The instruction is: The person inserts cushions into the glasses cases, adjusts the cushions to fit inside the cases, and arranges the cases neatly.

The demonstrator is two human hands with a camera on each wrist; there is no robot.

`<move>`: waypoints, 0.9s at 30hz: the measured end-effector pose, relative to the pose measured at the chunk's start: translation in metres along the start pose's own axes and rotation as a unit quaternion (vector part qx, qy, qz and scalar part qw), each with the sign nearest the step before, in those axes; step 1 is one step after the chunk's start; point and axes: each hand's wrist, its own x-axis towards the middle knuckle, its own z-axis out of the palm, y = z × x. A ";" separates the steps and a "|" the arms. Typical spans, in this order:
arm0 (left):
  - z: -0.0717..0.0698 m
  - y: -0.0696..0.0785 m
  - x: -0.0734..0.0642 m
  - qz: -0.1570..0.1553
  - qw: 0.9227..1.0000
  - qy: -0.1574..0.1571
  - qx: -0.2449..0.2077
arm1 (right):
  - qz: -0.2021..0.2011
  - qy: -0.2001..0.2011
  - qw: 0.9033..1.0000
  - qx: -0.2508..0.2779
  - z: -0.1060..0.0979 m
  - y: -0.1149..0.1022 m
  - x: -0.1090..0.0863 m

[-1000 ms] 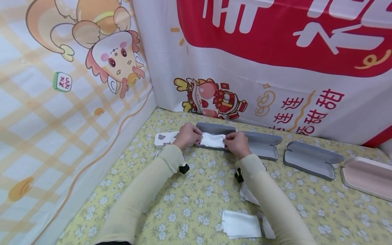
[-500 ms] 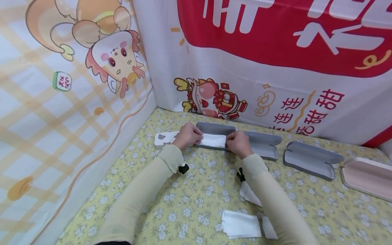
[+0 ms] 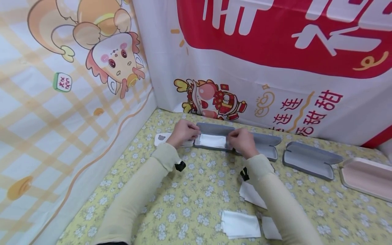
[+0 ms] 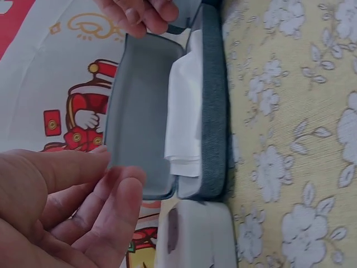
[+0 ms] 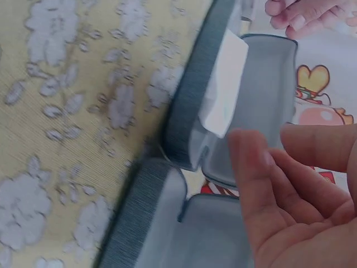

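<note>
A grey glasses case (image 3: 215,128) stands with its lid up at the back of the table. Inside its base lies a folded white cloth (image 3: 212,141), flat in the head view and rising a little above the rim in the left wrist view. Beside the case's left end is my left hand (image 3: 183,132), its fingers loosely bent and holding nothing. Close to the right end, my right hand (image 3: 243,142) is held with thumb and fingers apart, as the right wrist view shows. Both hands are clear of the cloth (image 5: 226,84).
Left of the case lies a white case with bear prints (image 3: 160,139). To the right stand another open grey case (image 3: 266,151), a third one (image 3: 309,161) and an open pink case (image 3: 367,177). Folded white cloths (image 3: 242,224) lie nearer the front. Printed hangings rise behind and left.
Earlier both hands pinched the ends of the white cloth inside the case. The cloth has flattened into the base, and the hands have let go and drawn apart to either side.
</note>
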 end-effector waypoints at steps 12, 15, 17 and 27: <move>-0.010 0.007 0.007 0.043 0.997 0.058 0.009 | -0.045 0.107 0.993 0.016 -0.010 -0.008 0.004; -0.010 0.006 0.009 0.052 0.996 0.065 0.031 | -0.072 0.110 0.991 -0.026 -0.010 -0.012 0.005; -0.010 0.007 0.010 0.053 0.995 0.068 0.048 | -0.083 0.107 0.989 -0.055 -0.009 -0.015 0.006; -0.004 0.007 0.013 0.051 0.993 0.048 0.092 | -0.034 0.096 0.990 -0.101 -0.001 -0.026 0.006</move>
